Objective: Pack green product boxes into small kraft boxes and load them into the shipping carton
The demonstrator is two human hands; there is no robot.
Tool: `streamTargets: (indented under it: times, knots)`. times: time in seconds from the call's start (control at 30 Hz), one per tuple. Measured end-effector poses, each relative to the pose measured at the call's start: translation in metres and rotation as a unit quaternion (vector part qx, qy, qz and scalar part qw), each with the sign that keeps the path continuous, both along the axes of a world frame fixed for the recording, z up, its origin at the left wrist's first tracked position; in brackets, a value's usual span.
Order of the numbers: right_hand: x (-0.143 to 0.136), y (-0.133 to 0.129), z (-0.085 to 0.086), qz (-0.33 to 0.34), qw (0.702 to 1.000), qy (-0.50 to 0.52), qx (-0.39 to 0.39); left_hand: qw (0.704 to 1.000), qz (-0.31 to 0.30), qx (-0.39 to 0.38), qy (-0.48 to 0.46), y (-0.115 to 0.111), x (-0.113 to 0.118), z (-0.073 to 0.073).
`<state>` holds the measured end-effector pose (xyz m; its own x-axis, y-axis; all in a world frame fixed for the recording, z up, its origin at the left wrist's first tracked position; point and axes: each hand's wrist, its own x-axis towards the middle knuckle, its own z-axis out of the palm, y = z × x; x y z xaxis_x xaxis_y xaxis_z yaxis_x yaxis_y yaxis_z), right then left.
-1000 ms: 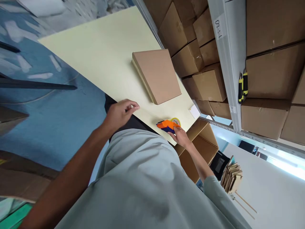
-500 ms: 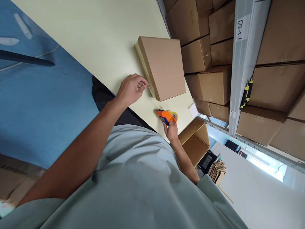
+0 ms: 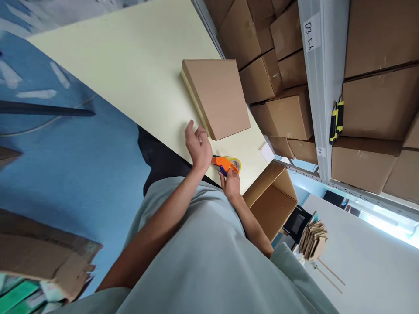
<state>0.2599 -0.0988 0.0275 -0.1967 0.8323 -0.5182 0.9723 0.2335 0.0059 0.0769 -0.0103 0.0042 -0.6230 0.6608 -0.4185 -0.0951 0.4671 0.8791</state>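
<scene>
A flat brown cardboard box [image 3: 218,98] lies on the pale yellow table [image 3: 144,65], with tape along its near-left side. My left hand [image 3: 198,146] is raised beside the box's lower corner, fingers apart and curved, and nothing shows in it. My right hand [image 3: 231,183] grips an orange tape dispenser [image 3: 223,164] that carries a yellow-rimmed roll of tape. The dispenser is at the table's near edge, below the box, its front end close to my left wrist.
An open carton [image 3: 271,198] stands at the table's right end. A small white box [image 3: 266,152] sits near that corner. Behind the table, shelving [image 3: 322,87] holds many cartons and black-and-yellow cutters [image 3: 336,121]. Torn cardboard [image 3: 42,257] is at lower left.
My left hand has moved from the box's taped side down and right toward the dispenser, and its fingers have opened. My right hand still holds the dispenser. The camera view has shifted.
</scene>
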Motion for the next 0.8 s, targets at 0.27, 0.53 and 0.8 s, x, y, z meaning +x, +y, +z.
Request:
streamTargets:
  times: [0.27, 0.53, 0.8]
  knots:
    - [-0.019, 0.002, 0.010, -0.023, 0.999, -0.012, -0.033, 0.994, -0.103, 0.000, 0.022, 0.034, 0.008, 0.000]
    - [-0.088, 0.012, 0.008, 0.047, 0.992, 0.092, -0.071, 0.945, -0.311, 0.002, 0.106, 0.044, -0.102, 0.015]
    - [-0.112, -0.010, 0.000, 0.000, 0.985, 0.147, -0.087, 0.862, -0.455, -0.027, 0.220, 0.067, -0.047, 0.070]
